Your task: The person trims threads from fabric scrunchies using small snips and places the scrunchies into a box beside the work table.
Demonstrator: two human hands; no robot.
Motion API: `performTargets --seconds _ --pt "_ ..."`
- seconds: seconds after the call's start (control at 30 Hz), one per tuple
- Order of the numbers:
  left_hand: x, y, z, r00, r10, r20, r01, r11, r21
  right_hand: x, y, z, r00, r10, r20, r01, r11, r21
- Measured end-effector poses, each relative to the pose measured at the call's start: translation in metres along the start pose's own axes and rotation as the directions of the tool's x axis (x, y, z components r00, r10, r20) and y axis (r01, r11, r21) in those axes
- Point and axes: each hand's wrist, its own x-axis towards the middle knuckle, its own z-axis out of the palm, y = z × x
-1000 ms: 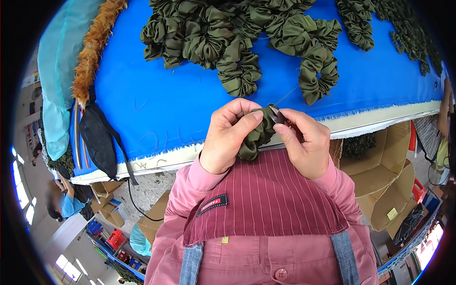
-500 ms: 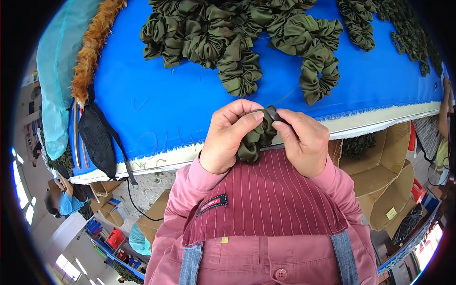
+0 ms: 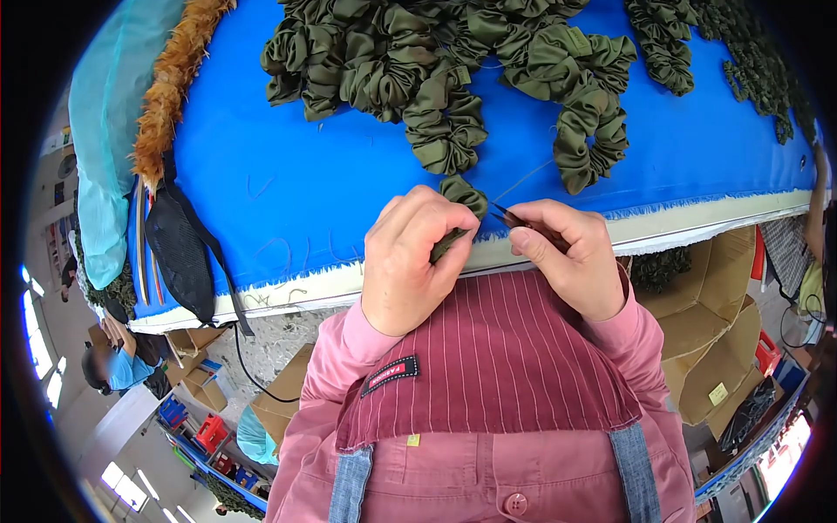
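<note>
My left hand is closed round a dark green gathered scrunchie, part of which sticks out above and between the fingers. In my right hand are small dark snips, their pointed blades apart and directed at the scrunchie. A thin thread runs from near the blade tips up to another scrunchie on the blue table. A heap of green scrunchies lies beyond my hands.
At the left are brown feather trim, teal fabric and a black mesh pouch. Cardboard boxes stand below the table edge at the right. A person in blue is at the far left.
My left hand has turned over and shifted slightly left with the scrunchie, now mostly covered. The snips have come away from the fabric, and their blades show again. The view has shifted slightly.
</note>
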Motion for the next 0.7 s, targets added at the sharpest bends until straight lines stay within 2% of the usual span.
performTargets --seconds 0.13,0.33,0.5,0.63,0.7 --pt "0.000 -0.003 0.002 0.992 0.126 0.016 -0.127 0.991 0.047 -0.001 0.000 0.004 0.999 -0.030 -0.036 0.031 0.999 0.036" --pt "-0.001 -0.002 0.004 0.991 0.130 -0.028 -0.128 0.990 0.061 -0.007 0.002 0.003 0.999 -0.018 -0.030 0.017 1.000 -0.013" --pt "-0.002 -0.003 0.005 0.994 0.106 -0.032 -0.104 0.993 0.061 -0.006 0.004 0.010 0.995 0.001 -0.101 0.009 0.995 0.097" --pt "0.000 -0.003 0.006 0.973 0.224 -0.049 -0.218 0.971 0.097 -0.004 0.001 0.013 0.961 -0.258 -0.100 0.237 0.954 -0.182" --pt "0.000 -0.006 0.006 0.963 0.263 -0.057 -0.255 0.959 0.125 -0.003 0.000 0.013 0.956 -0.279 -0.092 0.255 0.944 -0.209"
